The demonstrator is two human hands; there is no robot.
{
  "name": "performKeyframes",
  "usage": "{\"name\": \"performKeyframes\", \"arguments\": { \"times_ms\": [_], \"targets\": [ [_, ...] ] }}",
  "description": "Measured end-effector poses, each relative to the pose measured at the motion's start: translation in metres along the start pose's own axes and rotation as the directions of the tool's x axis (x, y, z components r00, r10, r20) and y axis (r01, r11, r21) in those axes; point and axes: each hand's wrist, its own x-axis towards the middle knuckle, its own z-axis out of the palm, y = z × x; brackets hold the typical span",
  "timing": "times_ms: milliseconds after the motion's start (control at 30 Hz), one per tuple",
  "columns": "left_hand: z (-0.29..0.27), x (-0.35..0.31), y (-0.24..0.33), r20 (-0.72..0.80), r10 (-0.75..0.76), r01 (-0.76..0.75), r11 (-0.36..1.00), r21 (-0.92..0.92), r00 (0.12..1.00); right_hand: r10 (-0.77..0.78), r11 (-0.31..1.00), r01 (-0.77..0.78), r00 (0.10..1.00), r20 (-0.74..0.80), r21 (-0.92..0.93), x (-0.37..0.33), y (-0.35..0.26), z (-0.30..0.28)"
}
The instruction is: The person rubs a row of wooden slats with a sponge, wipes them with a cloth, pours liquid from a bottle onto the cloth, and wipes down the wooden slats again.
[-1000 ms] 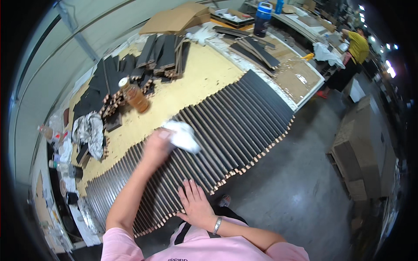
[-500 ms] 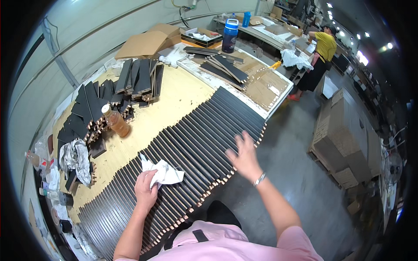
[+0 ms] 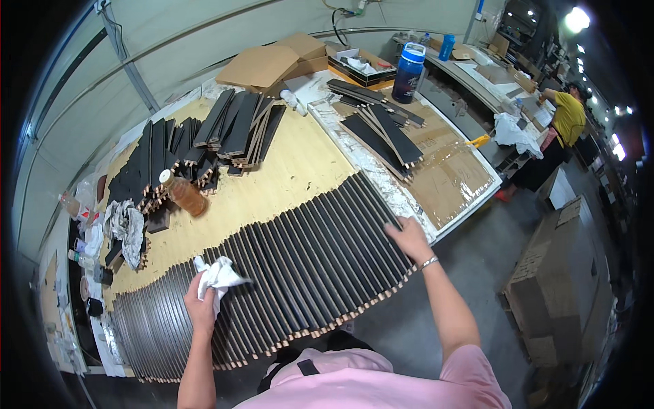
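Observation:
A long row of narrow black strips [image 3: 306, 262] lies side by side on the worktable, their pale tips facing me. Over the left part of the row, my left hand [image 3: 199, 307] is closed around a crumpled white cloth [image 3: 219, 275]. At the row's right end, my right hand [image 3: 409, 240], with a bracelet on its wrist, rests against the last strips. Its thumb and fingers are apart and I see nothing held in it.
Behind the row stands a bottle of amber liquid [image 3: 185, 195] beside piles of black strips [image 3: 235, 129]. Crumpled silvery wrapping [image 3: 125, 230] lies at the left. A blue-lidded bottle [image 3: 409, 75] stands back right. A person in yellow [image 3: 569, 119] works beyond; a large carton [image 3: 562, 279] stands right.
My view has shifted. My right hand has moved from above the strips to the row's right end, and its spread fingers have drawn in. The left hand still holds the cloth, now lifted slightly.

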Motion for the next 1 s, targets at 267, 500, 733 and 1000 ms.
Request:
{"name": "performKeyframes", "arguments": {
  "times_ms": [267, 500, 733, 1000],
  "targets": [
    [0.147, -0.006, 0.093, 0.163, 0.318, -0.35, 0.905, 0.243, 0.934, -0.169, 0.959, 0.169, 0.985, -0.018, 0.227, -0.023, -0.006, 0.013],
    [0.338, 0.015, 0.152, 0.636, 0.5, -0.713, 0.692, 0.115, 0.588, -0.331, 0.943, 0.332, 0.943, -0.024, 0.011, -0.036, -0.03, 0.044],
    [0.388, 0.034, 0.13, 0.847, 0.205, -0.713, 0.653, 0.255, 0.491, -0.386, 0.901, 0.26, 0.845, -0.37, -0.348, 0.014, 0.01, -0.027],
    [0.392, 0.03, 0.126, 0.845, 0.245, -0.743, 0.626, 0.237, 0.476, -0.111, 0.986, 0.084, 0.975, -0.191, -0.145, 0.083, 0.062, -0.048]
  ]
}}
